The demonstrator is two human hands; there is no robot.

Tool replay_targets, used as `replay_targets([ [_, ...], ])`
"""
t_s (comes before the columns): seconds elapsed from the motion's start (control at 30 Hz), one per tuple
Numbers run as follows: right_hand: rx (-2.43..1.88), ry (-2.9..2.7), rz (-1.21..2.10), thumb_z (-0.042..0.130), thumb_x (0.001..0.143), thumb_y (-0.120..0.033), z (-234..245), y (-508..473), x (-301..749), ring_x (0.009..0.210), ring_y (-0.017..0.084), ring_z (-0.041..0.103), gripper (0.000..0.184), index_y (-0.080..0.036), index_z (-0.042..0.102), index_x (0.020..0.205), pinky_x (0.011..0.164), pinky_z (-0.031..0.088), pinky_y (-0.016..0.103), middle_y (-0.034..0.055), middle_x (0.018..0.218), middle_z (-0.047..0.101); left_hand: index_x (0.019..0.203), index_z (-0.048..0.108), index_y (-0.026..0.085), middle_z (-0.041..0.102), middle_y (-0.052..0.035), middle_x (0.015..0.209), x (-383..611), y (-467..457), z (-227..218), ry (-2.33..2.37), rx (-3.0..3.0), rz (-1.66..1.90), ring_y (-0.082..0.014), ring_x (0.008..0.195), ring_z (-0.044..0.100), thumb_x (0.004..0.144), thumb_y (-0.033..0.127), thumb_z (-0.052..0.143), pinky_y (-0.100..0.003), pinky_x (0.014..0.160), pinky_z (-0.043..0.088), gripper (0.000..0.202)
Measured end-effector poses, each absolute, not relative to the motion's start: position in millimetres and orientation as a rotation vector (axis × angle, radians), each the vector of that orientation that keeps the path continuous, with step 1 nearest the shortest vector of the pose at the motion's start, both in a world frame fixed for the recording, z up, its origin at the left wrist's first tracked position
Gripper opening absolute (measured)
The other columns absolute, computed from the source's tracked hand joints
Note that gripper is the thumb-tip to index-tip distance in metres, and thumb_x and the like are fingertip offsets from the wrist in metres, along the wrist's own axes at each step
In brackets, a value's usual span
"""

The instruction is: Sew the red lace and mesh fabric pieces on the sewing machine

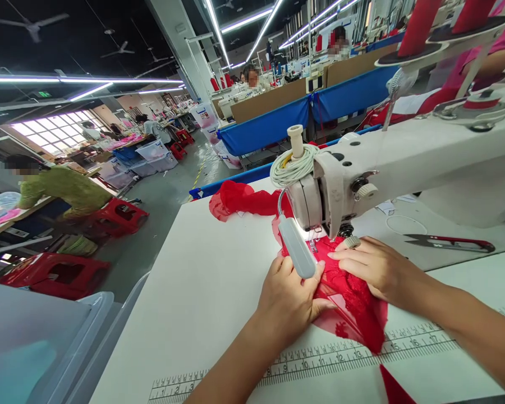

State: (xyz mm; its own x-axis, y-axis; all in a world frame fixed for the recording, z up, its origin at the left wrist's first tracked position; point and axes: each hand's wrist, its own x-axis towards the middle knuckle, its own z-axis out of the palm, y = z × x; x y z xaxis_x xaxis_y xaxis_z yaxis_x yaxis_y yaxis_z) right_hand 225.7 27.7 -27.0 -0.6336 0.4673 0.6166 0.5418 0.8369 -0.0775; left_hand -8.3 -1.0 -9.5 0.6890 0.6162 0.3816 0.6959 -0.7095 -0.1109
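Sheer red lace fabric (350,297) lies under the needle area of a white sewing machine (387,163). My left hand (286,292) rests on the fabric's left side, thumb and index finger spread apart; a grey clip-on lamp (298,247) hides part of its fingers. On the other side my right hand (374,266) has its fingers together on bunched lace, close to the presser foot (313,245), and its thumb is hidden. More red fabric (248,199) trails behind the machine head on the white tabletop (185,292).
Thread snips (450,243) lie right of the machine head. A printed ruler (315,359) crosses the near tabletop, with a red scrap (393,387) at the edge. Plastic bins (79,342) stand at left. Red thread cones (418,28) rise above the machine. Other people sit at tables beyond.
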Motion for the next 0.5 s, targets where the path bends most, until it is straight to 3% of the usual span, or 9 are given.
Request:
replay_targets([
  [0.17, -0.734, -2.361, -0.164, 0.030, 0.069, 0.014, -27.8, 28.5, 227.3, 0.090, 0.020, 0.059, 0.052, -0.019, 0.064, 0.091, 0.069, 0.049, 0.036, 0.0068, 0.107, 0.072, 0.131, 0.059, 0.015, 0.069, -0.0124, 0.092, -8.7, 0.6, -10.3, -1.059, -2.636, -0.442, -0.0268, 0.089, 0.060, 0.099, 0.061, 0.033, -0.041, 0.081, 0.043, 0.062],
  [0.5, -0.775, -2.396, -0.109, 0.031, 0.066, 0.014, -27.6, 28.0, 228.0, 0.090, 0.021, 0.060, 0.050, -0.019, 0.062, 0.088, 0.073, 0.050, 0.037, 0.0081, 0.103, 0.071, 0.119, 0.068, 0.019, 0.068, -0.0134, 0.105, -6.9, 1.8, -9.7, -1.121, -2.598, -0.445, -0.0248, 0.085, 0.056, 0.096, 0.067, 0.028, -0.040, 0.082, 0.042, 0.066],
])
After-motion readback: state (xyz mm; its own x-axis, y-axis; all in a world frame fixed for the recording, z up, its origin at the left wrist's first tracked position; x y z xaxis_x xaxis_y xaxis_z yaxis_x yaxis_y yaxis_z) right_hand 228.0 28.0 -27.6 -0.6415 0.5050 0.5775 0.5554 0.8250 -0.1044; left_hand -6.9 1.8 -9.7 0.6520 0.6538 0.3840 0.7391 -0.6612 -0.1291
